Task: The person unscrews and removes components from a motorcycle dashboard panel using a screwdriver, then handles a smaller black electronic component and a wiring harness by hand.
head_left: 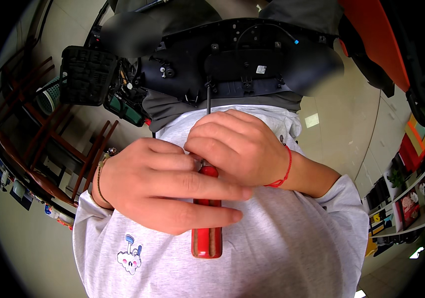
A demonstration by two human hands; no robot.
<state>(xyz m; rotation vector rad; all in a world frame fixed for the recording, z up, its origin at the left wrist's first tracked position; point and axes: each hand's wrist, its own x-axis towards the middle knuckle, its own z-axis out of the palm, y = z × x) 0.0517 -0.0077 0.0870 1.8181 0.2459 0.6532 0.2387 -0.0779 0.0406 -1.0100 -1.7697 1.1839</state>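
Note:
A screwdriver with a red handle (207,243) points away from me, its metal shaft running up to a screw point on a large black plastic panel (182,47). My left hand (155,186) lies across the handle, fingers reaching over it to the right; its thumb is hidden. Closed around the shaft just beyond the handle is my right hand (242,146), its fingertips partly out of sight. The panel rests over my lap, back side up, showing mounts, a pale label and a thin cable with a blue end (296,41).
Left of the panel lies an opened black tool case (88,74) with a green part (125,110). Brown wooden chairs (48,129) and a green basket (48,97) stand farther left. An orange panel (379,39) rises at the upper right, above shelves with goods (411,198).

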